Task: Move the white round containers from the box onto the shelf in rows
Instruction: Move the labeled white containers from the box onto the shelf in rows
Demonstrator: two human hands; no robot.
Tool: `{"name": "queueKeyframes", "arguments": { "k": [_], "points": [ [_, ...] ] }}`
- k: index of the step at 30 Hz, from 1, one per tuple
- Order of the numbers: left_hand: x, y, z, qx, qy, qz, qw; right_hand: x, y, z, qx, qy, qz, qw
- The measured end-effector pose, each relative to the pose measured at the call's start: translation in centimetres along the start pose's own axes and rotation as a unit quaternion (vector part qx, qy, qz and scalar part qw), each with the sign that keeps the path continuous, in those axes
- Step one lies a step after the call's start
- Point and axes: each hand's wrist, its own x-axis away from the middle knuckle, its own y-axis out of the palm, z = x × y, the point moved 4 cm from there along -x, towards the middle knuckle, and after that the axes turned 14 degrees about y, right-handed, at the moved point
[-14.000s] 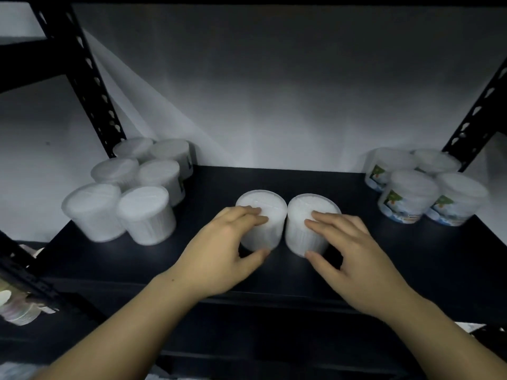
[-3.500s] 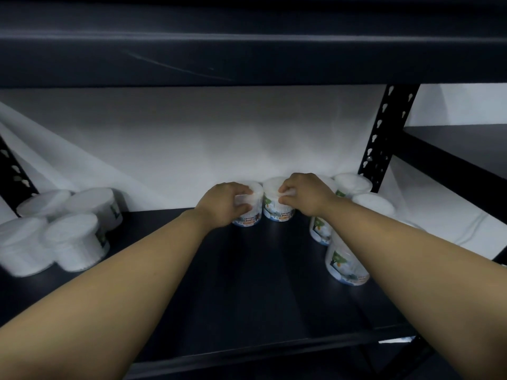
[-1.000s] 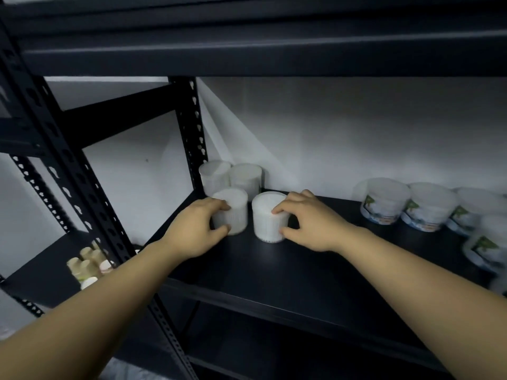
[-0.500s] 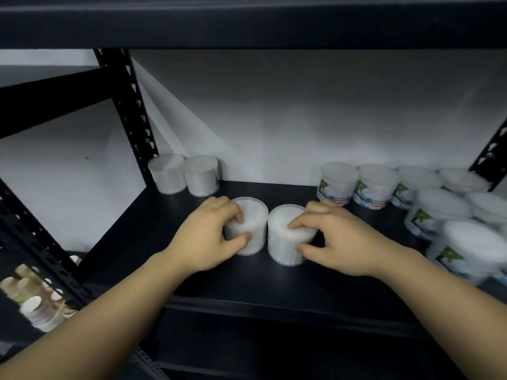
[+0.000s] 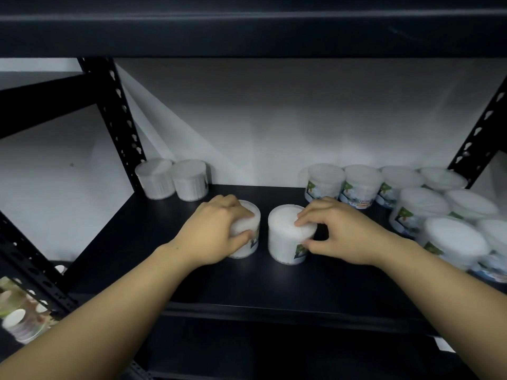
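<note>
Two white round containers stand side by side in the middle of the black shelf. My left hand wraps the left container from above. My right hand grips the right container by its lid and side, and a green label shows under the thumb. A small gap separates the two. Two more containers stand at the back left by the upright. Several labelled containers fill the back right in rows. No box is in view.
A black shelf board runs low overhead. Perforated black uprights stand at the left and right. A white wall backs the shelf. Small bottles sit on a lower level at the far left.
Both held containers have turned so their green labels show and have drawn slightly apart. The view has shifted a little to the right and closer.
</note>
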Motion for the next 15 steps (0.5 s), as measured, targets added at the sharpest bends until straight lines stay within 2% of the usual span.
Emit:
{"name": "queueKeyframes", "arguments": {
  "k": [4, 8, 12, 15],
  "points": [
    [0.5, -0.1, -0.3, 0.096, 0.044, -0.023, 0.994, 0.4, 0.5, -0.3, 0.022, 0.001, 0.056, 0.998],
    [0.4, -0.3, -0.5, 0.12, 0.06, -0.044, 0.99, 0.4, 0.8, -0.8, 0.053, -0.004, 0.104, 0.993],
    [0.1, -0.3, 0.3, 0.097, 0.032, 0.002, 0.995, 0.5, 0.4, -0.3, 0.017, -0.011, 0.069, 0.997],
    [-0.3, 0.3, 1.2, 0.02, 0.007, 0.046, 0.999, 0.6, 0.1, 0.2, -0.015, -0.006, 0.028, 0.999]
  ]
}}
